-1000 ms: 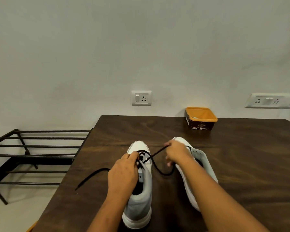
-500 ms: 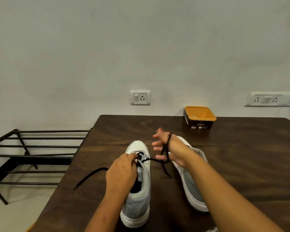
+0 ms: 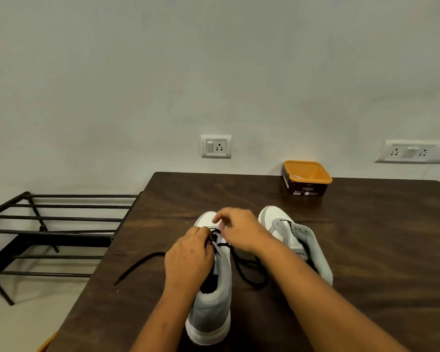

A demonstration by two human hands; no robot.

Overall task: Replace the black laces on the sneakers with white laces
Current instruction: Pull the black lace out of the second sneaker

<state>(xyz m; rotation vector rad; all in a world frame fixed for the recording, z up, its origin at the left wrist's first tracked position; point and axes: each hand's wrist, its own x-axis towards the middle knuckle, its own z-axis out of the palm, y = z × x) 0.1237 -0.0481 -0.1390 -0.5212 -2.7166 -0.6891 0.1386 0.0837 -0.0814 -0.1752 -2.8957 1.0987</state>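
Note:
Two white and grey sneakers stand on the dark wooden table (image 3: 366,250). The left sneaker (image 3: 211,308) points away from me, with a black lace (image 3: 249,273) still threaded near its toe. One end of that lace trails left across the table, the other lies looped between the shoes. My left hand (image 3: 188,260) pinches the lace at the eyelets. My right hand (image 3: 241,229) hovers over the toe with fingers curled at the lace; its grip is blurred. The right sneaker (image 3: 295,237) leans outward with only a short piece of black lace at its top eyelets.
An orange-rimmed dark box (image 3: 306,177) sits at the table's back edge. A black metal rack (image 3: 48,232) stands left of the table. Wall sockets (image 3: 216,146) are behind. The table's left edge runs diagonally close to the trailing lace end.
My right hand had lifted away with the lace wrapped around its fingers; now it is back down at the left sneaker's toe, and the freed lace lies slack between the shoes.

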